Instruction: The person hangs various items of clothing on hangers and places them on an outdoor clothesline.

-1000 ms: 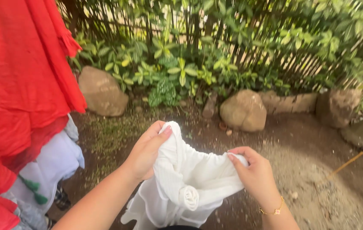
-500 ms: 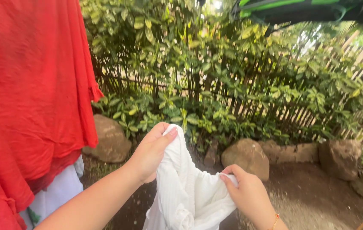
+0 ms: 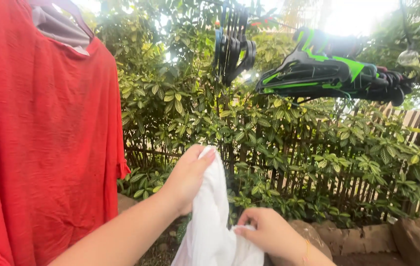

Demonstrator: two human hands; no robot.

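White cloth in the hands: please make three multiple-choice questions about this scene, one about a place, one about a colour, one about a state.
1. Where does the red garment hang?
A. at the left of the view
B. at the right of the view
C. on the ground

2. What colours are the hangers at the upper right?
A. white and blue
B. black and green
C. all red

3. How is the white cloth held?
A. by both hands
B. by one hand only
C. by no hand; it lies on a rock

Answers:
1 A: it fills the left edge, beside the hedge.
2 B: black hangers with bright green parts.
3 A: the left hand has its grip near the top, the right hand lower down.
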